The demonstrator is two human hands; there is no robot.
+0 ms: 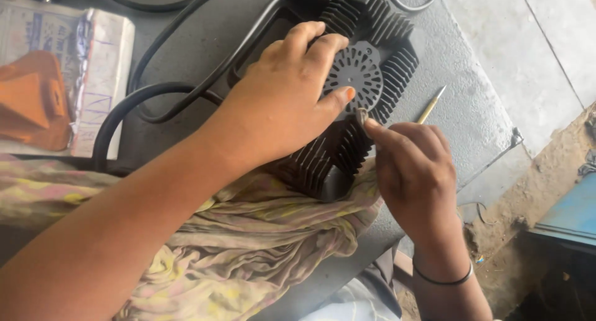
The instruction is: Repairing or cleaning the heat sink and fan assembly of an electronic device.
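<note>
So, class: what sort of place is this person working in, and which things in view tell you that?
Probably a small repair workshop: a black finned metal unit with a round vent and thick black cables sits on a grey worktop, above a dusty bare concrete floor.

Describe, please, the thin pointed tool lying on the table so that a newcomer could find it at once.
Start at the black finned metal housing with the round slotted grille, which the left hand presses down on the grey table. Look just past the right hand, on the bare tabletop. There lies the slim yellowish pointed tool, the only pale, straight, needle-like thing among thick black cables.
</note>
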